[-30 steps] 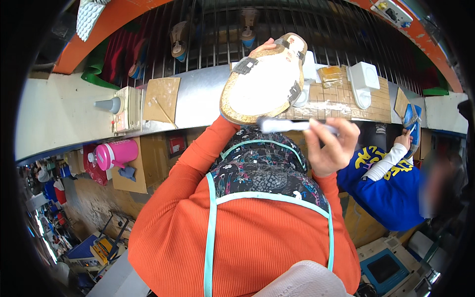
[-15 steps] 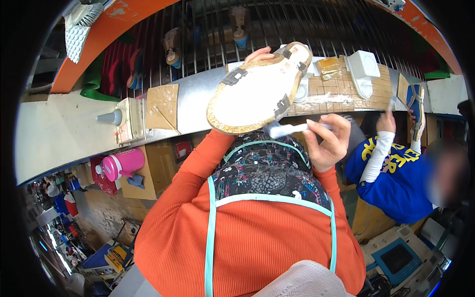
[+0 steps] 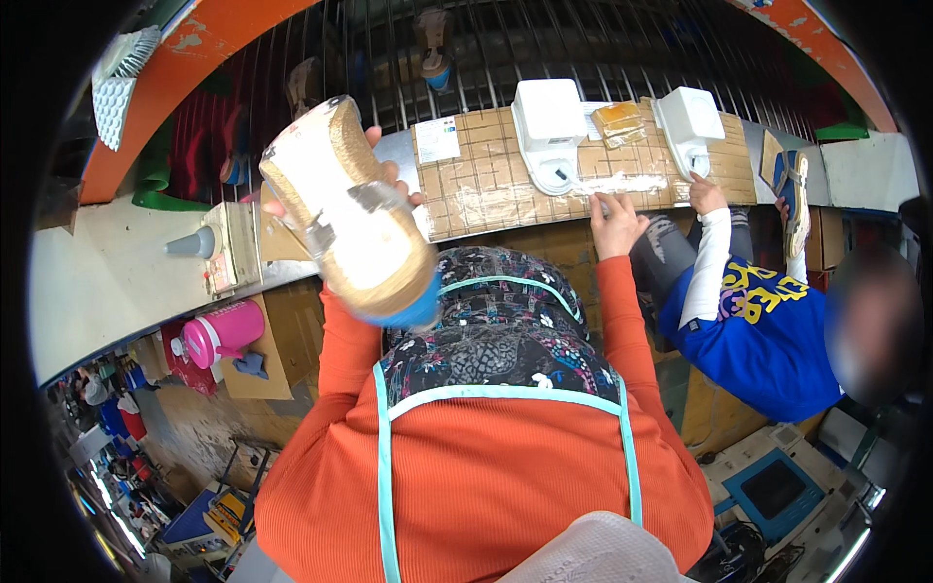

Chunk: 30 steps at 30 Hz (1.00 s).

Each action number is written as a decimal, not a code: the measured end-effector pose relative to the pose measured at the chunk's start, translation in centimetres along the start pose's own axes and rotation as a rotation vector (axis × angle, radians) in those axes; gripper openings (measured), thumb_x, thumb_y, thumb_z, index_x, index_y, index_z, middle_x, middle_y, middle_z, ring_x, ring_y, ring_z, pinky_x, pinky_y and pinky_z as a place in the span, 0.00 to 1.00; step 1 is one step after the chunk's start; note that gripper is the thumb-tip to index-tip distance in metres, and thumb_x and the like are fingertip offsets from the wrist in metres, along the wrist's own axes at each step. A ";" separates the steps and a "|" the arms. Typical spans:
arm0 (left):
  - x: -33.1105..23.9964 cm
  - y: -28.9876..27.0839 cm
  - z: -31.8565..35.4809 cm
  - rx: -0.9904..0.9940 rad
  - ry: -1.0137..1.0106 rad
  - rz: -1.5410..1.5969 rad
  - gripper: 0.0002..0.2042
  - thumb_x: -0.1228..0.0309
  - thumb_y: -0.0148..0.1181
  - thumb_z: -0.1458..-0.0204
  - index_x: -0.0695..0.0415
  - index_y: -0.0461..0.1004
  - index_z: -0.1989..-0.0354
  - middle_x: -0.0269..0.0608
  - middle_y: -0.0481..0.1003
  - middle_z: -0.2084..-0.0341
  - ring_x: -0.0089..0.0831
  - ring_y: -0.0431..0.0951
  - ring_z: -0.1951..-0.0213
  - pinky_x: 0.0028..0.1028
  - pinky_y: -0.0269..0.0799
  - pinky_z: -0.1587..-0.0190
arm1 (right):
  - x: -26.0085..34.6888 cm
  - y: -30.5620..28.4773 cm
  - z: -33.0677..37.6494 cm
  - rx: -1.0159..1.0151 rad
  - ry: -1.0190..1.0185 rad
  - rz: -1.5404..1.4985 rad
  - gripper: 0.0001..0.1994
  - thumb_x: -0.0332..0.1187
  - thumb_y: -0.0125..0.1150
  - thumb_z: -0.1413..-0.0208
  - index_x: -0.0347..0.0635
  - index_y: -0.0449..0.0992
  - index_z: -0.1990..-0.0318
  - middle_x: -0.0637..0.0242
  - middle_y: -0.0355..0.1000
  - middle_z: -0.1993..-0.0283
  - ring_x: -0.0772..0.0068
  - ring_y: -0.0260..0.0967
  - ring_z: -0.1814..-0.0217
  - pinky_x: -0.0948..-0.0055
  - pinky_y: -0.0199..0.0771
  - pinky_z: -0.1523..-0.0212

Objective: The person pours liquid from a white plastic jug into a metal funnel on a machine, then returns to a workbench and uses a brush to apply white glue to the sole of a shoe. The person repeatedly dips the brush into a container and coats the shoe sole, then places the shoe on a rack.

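My left hand [image 3: 391, 181] grips a shoe [image 3: 374, 255] held up with its underside toward me. White coating covers the middle of that underside, tan woven edging runs round it, and a blue part shows at the near end. The shoe is slightly blurred. Out to the right, my right hand [image 3: 618, 229] has its fingers bent together just in front of a white pot [image 3: 549, 131]. A pale brush handle [image 3: 579, 185] runs from the pot's low opening to these fingertips; it blends into the shiny tape behind it.
Taped cardboard [image 3: 466, 185] covers part of the bench. A yellow block [image 3: 619, 124] lies between the pots. At right, a co-worker in blue reaches to a second white pot [image 3: 690, 121] and holds a sandal [image 3: 797, 199]. A grey cone [image 3: 191, 243] and pink jug [image 3: 225, 332] are left.
My left hand has swung the shoe left and turned its blue end toward me. My right hand has left the sole and reached forward to the white pot. The co-worker's hand has moved to the other pot.
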<state>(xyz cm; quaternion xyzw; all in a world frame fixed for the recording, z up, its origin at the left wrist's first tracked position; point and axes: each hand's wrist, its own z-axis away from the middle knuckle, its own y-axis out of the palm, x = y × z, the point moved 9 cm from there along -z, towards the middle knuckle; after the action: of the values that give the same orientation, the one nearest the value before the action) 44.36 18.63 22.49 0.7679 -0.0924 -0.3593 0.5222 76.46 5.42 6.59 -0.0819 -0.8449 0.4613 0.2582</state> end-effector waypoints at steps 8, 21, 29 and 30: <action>1.1 -0.3 1.9 -0.014 -0.006 0.017 0.45 0.43 0.58 0.48 0.59 0.48 0.30 0.40 0.70 0.59 0.30 0.74 0.64 0.40 0.61 0.41 | 0.5 2.2 -0.9 0.091 -0.117 0.060 0.05 0.39 0.66 0.50 0.52 0.83 0.71 0.71 0.71 0.72 0.66 0.70 0.68 0.61 0.54 0.60; 2.7 -4.9 -0.7 -0.502 0.072 -0.636 0.36 0.39 0.44 0.41 0.63 0.64 0.41 0.44 0.73 0.52 0.27 0.75 0.54 0.28 0.73 0.50 | 4.3 -0.6 -3.5 0.426 0.403 -1.100 0.06 0.30 0.67 0.47 0.38 0.82 0.65 0.70 0.73 0.74 0.79 0.69 0.70 0.80 0.64 0.70; 3.4 0.9 -3.5 -0.171 0.142 -0.921 0.40 0.34 0.44 0.45 0.65 0.67 0.46 0.44 0.76 0.60 0.27 0.78 0.61 0.26 0.75 0.57 | 17.8 -17.6 -7.0 -0.083 -0.250 -0.731 0.09 0.30 0.73 0.55 0.45 0.84 0.64 0.71 0.72 0.68 0.75 0.64 0.72 0.74 0.56 0.61; 3.2 1.4 -3.1 -0.175 0.170 -0.978 0.41 0.32 0.43 0.46 0.65 0.67 0.47 0.44 0.76 0.61 0.27 0.78 0.61 0.27 0.75 0.57 | 18.1 -17.4 -6.8 -0.072 -0.210 -0.779 0.09 0.30 0.72 0.54 0.45 0.84 0.63 0.72 0.70 0.68 0.77 0.59 0.75 0.75 0.56 0.62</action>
<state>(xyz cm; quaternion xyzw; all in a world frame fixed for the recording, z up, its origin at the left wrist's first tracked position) 49.05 18.66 22.81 0.7010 0.3515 -0.5047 0.3610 66.26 7.50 30.45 0.2831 -0.8501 0.3050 0.3229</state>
